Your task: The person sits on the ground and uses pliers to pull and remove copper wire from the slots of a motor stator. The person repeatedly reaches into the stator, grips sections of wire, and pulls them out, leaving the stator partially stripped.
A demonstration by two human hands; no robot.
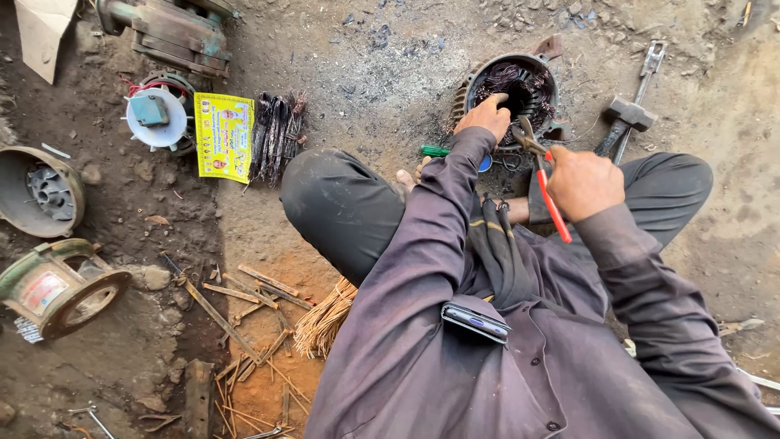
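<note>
head view | looks steeply down from above | close over lap, dirt ground (366, 73) beyond

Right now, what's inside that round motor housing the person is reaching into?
The motor housing holds dark tangled wire windings. The left hand rests on its rim, covering the near part; the bottom stays hidden.

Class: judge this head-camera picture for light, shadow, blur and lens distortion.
Head view: soft, even daylight, no glare; deep shadow only inside the motor housing; left hand, right hand and red-handled pliers sharp; wide lens bends the edges.
</note>
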